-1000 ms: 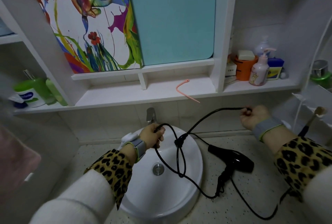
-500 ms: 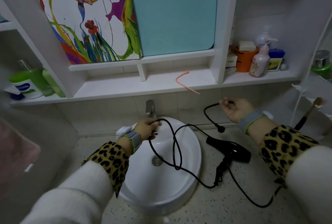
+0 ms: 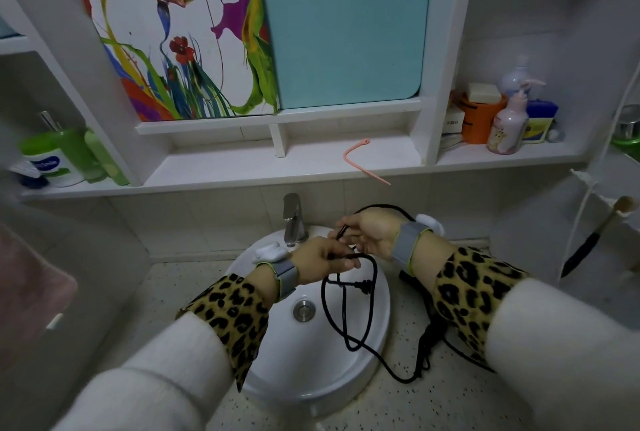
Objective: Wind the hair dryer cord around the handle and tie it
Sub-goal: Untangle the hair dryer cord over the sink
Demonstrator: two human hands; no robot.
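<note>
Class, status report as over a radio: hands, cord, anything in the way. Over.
Left hand and right hand grip cord over sink. Cord in loose loops, not yet wound. Dryer mostly behind right sleeve.

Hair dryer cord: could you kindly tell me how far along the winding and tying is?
Done: little so far. No cord shows wound on the hair dryer, which lies on the counter mostly behind the right sleeve. In hand: the left hand and right hand both grip the cord above the sink, loose loops hanging over it. Left: all the winding and the tying off.
</note>
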